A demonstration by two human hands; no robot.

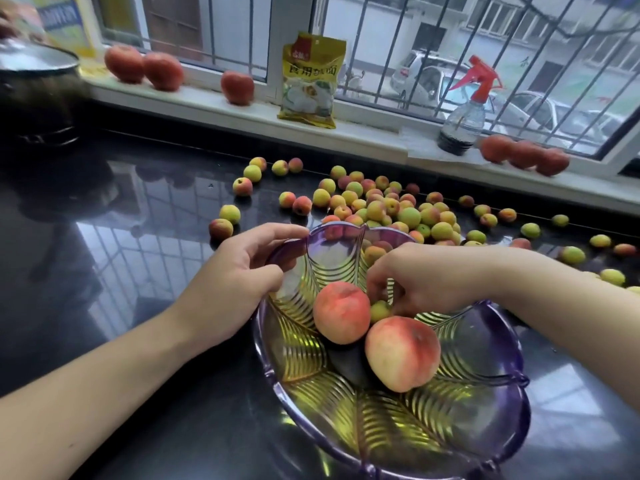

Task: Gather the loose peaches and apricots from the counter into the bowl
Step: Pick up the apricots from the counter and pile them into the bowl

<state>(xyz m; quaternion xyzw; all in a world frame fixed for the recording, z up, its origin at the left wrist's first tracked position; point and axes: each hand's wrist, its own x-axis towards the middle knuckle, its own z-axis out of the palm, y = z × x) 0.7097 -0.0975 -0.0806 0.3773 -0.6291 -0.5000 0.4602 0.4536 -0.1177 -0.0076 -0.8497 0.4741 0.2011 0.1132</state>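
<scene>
bowl rim held by left hand | small apricot pinched by right hand inside | loose apricots spread behind across tabletop | spray bottle upper right on sill

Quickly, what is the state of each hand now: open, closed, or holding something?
Left hand: grips the rim of the bowl.
Right hand: fingers curled down inside the bowl at a small apricot; whether it actually pinches it cannot be told.
</scene>
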